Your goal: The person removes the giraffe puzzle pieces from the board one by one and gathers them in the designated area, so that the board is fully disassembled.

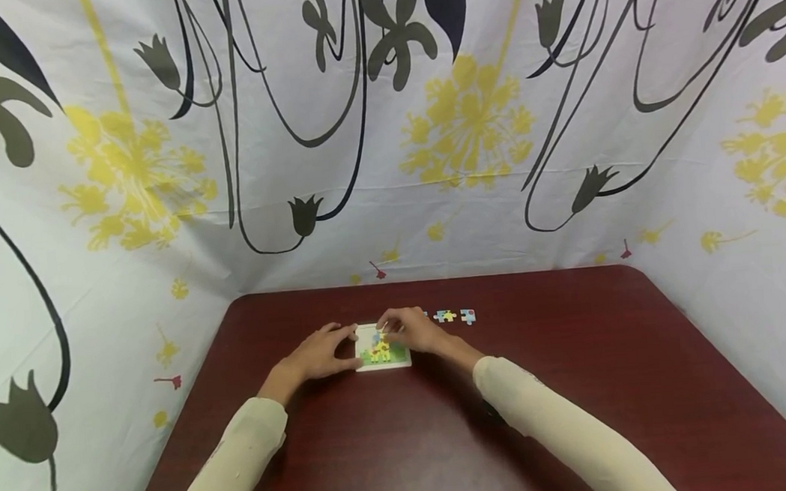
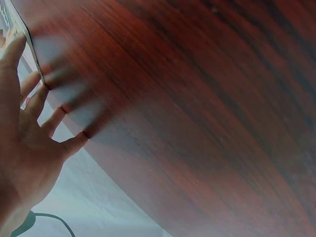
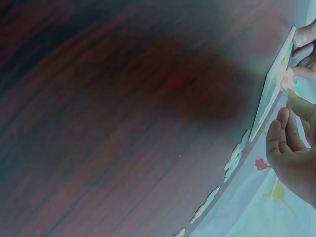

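A small white-framed jigsaw puzzle board (image 1: 383, 367) lies on the table, its picture showing green, yellow and light blue. My left hand (image 1: 320, 353) rests at the board's left side, thumb by the near corner and index finger by the far one. Its other fingers spread down to the tabletop in the left wrist view. Over the board's right part is my right hand (image 1: 414, 330), partly covering it. In the right wrist view, this hand (image 3: 296, 153) pinches a small colourful puzzle piece (image 3: 287, 80) above the board.
Several loose puzzle pieces (image 1: 445, 316) lie in a row right of the board, the nearest partly hidden by my right hand. The dark red wooden table (image 1: 378, 442) ends at a patterned white cloth (image 1: 392, 230) hanging behind it and at both sides.
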Tool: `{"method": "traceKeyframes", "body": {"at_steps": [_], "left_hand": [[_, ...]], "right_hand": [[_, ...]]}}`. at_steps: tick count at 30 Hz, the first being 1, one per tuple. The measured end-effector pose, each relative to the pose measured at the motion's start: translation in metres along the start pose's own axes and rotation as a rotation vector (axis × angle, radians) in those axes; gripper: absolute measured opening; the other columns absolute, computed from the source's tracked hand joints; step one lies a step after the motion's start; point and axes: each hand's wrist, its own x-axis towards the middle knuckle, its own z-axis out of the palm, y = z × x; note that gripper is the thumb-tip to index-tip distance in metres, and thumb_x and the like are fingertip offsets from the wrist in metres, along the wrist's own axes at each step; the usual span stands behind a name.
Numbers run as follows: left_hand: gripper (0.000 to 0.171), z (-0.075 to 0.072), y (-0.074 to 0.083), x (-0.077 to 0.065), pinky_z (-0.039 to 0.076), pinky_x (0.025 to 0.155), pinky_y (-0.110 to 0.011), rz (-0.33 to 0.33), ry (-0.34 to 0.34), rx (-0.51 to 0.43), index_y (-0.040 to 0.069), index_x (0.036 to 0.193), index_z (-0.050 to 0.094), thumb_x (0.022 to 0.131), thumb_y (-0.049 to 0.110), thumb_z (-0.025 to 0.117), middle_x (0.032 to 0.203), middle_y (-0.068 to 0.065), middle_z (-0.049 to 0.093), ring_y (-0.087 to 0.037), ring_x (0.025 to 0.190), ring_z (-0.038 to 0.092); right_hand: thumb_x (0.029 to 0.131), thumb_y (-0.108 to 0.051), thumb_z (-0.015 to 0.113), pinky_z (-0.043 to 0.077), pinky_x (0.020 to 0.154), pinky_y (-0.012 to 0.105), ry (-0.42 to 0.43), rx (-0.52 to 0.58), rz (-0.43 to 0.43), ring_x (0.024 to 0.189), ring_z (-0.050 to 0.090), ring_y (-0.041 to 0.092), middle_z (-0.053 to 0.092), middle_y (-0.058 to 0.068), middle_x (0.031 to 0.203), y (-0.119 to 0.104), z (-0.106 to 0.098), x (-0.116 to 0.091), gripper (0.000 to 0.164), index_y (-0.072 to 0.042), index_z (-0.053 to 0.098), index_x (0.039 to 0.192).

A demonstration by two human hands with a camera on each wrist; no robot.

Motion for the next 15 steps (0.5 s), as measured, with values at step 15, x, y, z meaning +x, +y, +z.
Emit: {"method": "traceKeyframes", "body": {"at_steps": [15], "left_hand": [[0.080, 0.003, -0.001, -0.001, 0.033, 0.113, -0.068, 0.018, 0.014, -0.004, 0.015, 0.157, 0.047, 0.093, 0.055, 0.073, 0.152, -0.008, 0.054, -0.041, 0.151, 0.031]], "right_hand": [[0.096, -0.001, 0.072, 0.060, 0.085, 0.033, 0.043, 0.112, 0.016, 0.094, 0.074, 0.031, 0.074, 0.016, 0.100, 0.015, -0.039, -0.021, 0.016, 0.002, 0.072, 0.112]]}}
